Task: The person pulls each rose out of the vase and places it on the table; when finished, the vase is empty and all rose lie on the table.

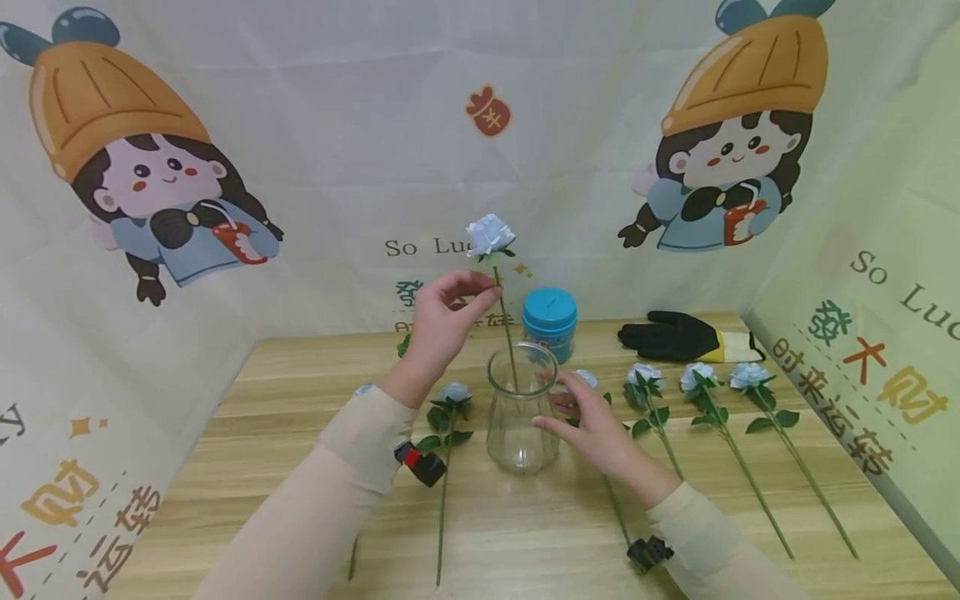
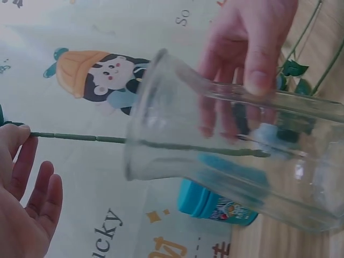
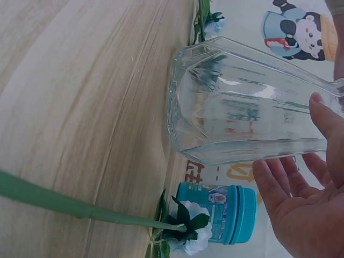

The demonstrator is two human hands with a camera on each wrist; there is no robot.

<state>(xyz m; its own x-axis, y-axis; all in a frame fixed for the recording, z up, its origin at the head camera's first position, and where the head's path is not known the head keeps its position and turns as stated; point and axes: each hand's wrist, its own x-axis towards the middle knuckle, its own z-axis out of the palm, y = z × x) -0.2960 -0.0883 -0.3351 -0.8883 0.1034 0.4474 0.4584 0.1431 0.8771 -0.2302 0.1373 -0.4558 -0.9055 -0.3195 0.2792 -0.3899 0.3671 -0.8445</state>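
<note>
My left hand (image 1: 450, 321) pinches the green stem of a pale blue artificial rose (image 1: 491, 235) between thumb and fingertips. The rose stands nearly upright, its stem running down through the mouth of a clear glass vase (image 1: 522, 433). In the left wrist view the lower end of the stem (image 2: 204, 149) shows through the glass, above the vase's base. At the vase's right side, my right hand (image 1: 596, 425) holds it with the thumb on the near face and the fingers curved behind. The vase (image 3: 242, 107) stands upright on the wooden table.
Behind the vase stands a blue lidded jar (image 1: 550, 321). A black work glove (image 1: 671, 336) lies at the back right. Several pale blue roses lie to the right, including one rose (image 1: 750, 377) furthest out; another rose (image 1: 453, 393) lies left of the vase. Printed cloth walls enclose the table (image 1: 517, 542).
</note>
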